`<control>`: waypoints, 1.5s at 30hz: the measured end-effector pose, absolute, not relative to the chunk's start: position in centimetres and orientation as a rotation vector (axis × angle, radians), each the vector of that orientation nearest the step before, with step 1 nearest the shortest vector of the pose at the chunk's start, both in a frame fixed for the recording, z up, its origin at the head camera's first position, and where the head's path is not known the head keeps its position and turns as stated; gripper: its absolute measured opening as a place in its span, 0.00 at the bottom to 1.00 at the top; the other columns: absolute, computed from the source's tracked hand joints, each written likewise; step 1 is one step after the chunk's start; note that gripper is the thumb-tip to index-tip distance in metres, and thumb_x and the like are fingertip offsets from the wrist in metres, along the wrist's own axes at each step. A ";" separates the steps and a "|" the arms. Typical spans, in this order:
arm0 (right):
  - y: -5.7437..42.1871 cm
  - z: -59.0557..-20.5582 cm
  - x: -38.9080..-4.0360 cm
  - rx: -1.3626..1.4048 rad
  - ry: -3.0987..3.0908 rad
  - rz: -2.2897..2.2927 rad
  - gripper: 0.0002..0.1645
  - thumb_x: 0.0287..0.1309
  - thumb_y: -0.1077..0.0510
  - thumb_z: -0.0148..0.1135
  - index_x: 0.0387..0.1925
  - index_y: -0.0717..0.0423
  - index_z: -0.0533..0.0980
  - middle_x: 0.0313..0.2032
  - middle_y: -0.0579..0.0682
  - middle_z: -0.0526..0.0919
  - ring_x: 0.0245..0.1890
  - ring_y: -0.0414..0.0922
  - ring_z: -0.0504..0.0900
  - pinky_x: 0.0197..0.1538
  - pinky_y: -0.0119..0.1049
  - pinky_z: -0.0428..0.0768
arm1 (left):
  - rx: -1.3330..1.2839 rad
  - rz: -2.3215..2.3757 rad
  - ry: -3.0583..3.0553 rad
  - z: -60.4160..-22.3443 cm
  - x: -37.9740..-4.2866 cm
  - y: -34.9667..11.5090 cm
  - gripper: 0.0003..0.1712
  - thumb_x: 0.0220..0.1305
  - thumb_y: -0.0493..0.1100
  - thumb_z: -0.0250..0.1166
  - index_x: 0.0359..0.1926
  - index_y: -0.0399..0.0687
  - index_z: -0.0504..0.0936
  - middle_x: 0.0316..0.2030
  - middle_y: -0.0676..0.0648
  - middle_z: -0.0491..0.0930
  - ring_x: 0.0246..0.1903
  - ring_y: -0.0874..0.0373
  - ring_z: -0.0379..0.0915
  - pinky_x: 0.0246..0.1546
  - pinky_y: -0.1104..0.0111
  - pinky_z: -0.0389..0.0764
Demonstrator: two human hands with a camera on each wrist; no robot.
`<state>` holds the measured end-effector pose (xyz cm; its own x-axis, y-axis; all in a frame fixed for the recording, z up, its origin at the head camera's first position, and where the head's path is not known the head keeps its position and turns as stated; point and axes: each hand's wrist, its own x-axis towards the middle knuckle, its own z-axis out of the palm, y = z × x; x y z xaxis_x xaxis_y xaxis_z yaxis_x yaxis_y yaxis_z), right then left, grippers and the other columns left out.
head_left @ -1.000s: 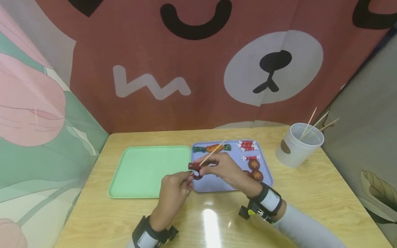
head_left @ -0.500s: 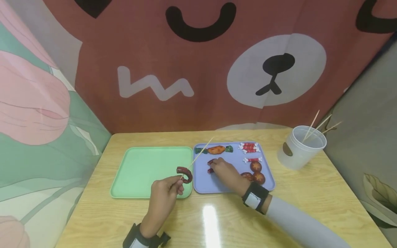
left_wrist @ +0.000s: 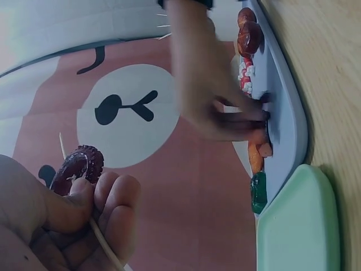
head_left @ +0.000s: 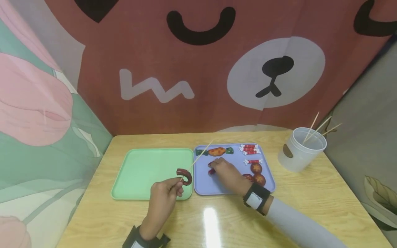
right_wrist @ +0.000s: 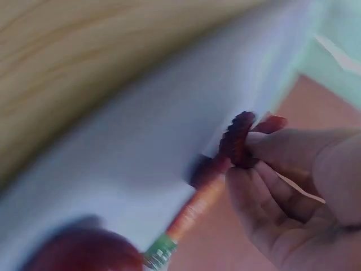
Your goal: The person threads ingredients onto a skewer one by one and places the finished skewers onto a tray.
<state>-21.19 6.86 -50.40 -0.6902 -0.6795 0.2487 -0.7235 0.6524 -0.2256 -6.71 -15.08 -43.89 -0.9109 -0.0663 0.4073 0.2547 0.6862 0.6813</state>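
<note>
My left hand [head_left: 164,196] pinches a thin wooden skewer [head_left: 201,154] over the right side of the green tray [head_left: 149,149]. Threaded on it is a curled, dark red toy octopus tentacle [head_left: 187,176], its ridged edge showing in the left wrist view. My right hand [head_left: 227,174] reaches down over the blue-purple tray [head_left: 203,187]. In the right wrist view its thumb and fingers pinch another dark red ridged tentacle [right_wrist: 237,141]. A further dark red piece [right_wrist: 202,171] shows blurred beyond the fingertips; whether it is a separate one I cannot tell.
On the purple tray lie an orange piece with green ends [head_left: 217,151], several red sticks with white ends [head_left: 249,148] and star-marked brown mushroom caps [head_left: 259,179]. A translucent bucket [head_left: 297,156] with 3 skewers stands at the right. A printed cloth hangs behind the table.
My right hand has left the skewer and gone down to the purple tray, where it now holds another tentacle. My left hand has shifted left with the skewer and its threaded tentacle.
</note>
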 end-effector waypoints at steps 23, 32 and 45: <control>11.0 -39.3 -22.2 0.611 -2.620 2.257 0.23 0.62 0.57 0.72 0.57 0.59 0.80 0.53 0.55 0.87 0.47 0.45 0.89 0.58 0.38 0.87 | -0.089 -0.955 -2.669 -44.6 -7.2 -14.6 0.05 0.60 0.30 0.70 0.36 0.39 0.91 0.18 0.54 0.83 0.18 0.71 0.72 0.19 0.81 0.75; 10.7 -39.2 -21.3 0.579 -2.759 2.121 0.24 0.55 0.51 0.78 0.52 0.51 0.83 0.50 0.51 0.89 0.50 0.45 0.87 0.63 0.45 0.79 | -0.107 -0.897 -2.655 -44.8 -7.0 -14.2 0.04 0.60 0.31 0.71 0.36 0.38 0.91 0.17 0.54 0.83 0.17 0.72 0.72 0.19 0.81 0.74; 8.6 -40.6 -19.5 0.475 -2.650 2.404 0.16 0.52 0.59 0.78 0.42 0.59 0.85 0.34 0.48 0.92 0.35 0.44 0.88 0.42 0.38 0.82 | -0.142 -0.771 -2.553 -44.8 -7.2 -13.7 0.03 0.54 0.29 0.74 0.33 0.36 0.90 0.16 0.50 0.83 0.16 0.66 0.77 0.22 0.75 0.83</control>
<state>-19.53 8.55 -40.60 -0.8600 -0.4830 -0.1645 0.1168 0.1275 -0.9849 -7.23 -13.68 -44.79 -0.8856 -0.0348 0.4631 0.2274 0.8369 0.4979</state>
